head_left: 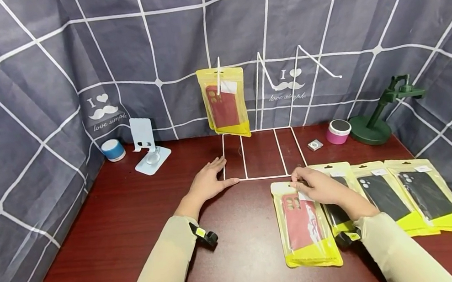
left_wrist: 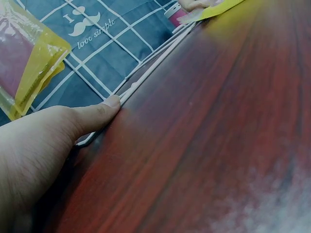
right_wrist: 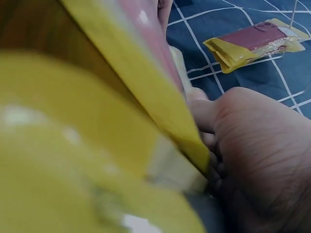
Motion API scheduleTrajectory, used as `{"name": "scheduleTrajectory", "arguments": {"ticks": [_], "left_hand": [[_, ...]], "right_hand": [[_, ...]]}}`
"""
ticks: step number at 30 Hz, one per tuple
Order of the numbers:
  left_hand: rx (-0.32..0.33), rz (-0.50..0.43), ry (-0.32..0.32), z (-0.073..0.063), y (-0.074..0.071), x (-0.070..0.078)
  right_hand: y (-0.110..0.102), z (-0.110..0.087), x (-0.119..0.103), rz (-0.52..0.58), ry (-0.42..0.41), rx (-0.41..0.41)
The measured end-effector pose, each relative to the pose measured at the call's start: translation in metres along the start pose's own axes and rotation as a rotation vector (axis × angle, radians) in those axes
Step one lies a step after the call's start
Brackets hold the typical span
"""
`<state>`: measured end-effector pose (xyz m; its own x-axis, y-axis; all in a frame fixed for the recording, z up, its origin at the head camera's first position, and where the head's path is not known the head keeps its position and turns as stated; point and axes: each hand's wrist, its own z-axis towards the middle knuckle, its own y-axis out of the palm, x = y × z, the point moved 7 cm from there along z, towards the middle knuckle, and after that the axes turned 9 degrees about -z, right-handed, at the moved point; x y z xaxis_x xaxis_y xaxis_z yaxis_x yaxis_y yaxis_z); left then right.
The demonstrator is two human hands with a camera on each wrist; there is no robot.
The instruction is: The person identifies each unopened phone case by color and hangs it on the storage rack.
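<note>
My right hand [head_left: 319, 187] pinches the top edge of a yellow-and-clear packet holding a red phone case [head_left: 301, 225], in front of the rack. In the right wrist view that packet is partly cut off beside the hand [right_wrist: 262, 141]. My left hand [head_left: 207, 182] rests at the front left corner of a white wire display rack [head_left: 263, 178], fingers extended. The left wrist view shows its thumb [left_wrist: 95, 116] against the wire. From the rack's left hook hangs another packet with a red phone case [head_left: 224, 106]; two other hooks stick out bare.
Packets with black phone cases [head_left: 385, 195] overlap at the right, partly behind my right hand. Along the back stand a blue speaker [head_left: 113, 150], a pale blue phone stand [head_left: 149, 153], a small silver device [head_left: 315, 145], a pink speaker [head_left: 338, 132] and a green stand [head_left: 373, 127].
</note>
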<state>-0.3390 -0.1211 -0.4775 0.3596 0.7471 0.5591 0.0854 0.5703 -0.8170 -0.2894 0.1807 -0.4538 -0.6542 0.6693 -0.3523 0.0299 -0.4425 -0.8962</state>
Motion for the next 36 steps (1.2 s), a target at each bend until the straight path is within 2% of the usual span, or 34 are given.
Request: {"name": "scheduleTrajectory", "arguments": {"ticks": [4,7,10,14,17,19,23,28,32,36], "left_hand": [[0.003,-0.003,0.000,0.001,0.001,0.000],[0.006,-0.008,-0.001,0.001,0.001,0.000],[0.007,-0.008,0.003,0.002,0.001,0.000],[0.009,-0.008,0.003,0.001,0.001,0.000],[0.008,-0.010,-0.001,0.000,0.000,0.000],[0.006,-0.012,0.000,0.000,0.000,0.000],[-0.001,0.000,0.001,0.000,0.000,0.000],[-0.001,0.006,0.004,0.001,0.000,0.000],[0.000,0.000,0.004,0.001,0.001,-0.001],[0.000,0.000,0.003,0.001,0.001,-0.001]], "right_hand": [[-0.002,0.000,0.004,0.030,0.087,0.022],[-0.001,-0.001,0.006,0.098,0.109,0.013],[-0.002,-0.002,0.006,0.198,0.088,-0.003],[-0.002,-0.004,0.007,0.391,0.041,-0.034],[0.000,-0.004,0.010,0.465,0.055,-0.049],[0.001,-0.003,0.013,0.448,0.084,-0.040],[-0.002,-0.002,0.017,0.307,0.141,0.004],[-0.004,-0.002,0.020,0.174,0.141,0.056],[-0.003,-0.003,0.022,0.154,0.148,0.059],[-0.003,-0.004,0.022,0.183,0.153,0.064]]}}
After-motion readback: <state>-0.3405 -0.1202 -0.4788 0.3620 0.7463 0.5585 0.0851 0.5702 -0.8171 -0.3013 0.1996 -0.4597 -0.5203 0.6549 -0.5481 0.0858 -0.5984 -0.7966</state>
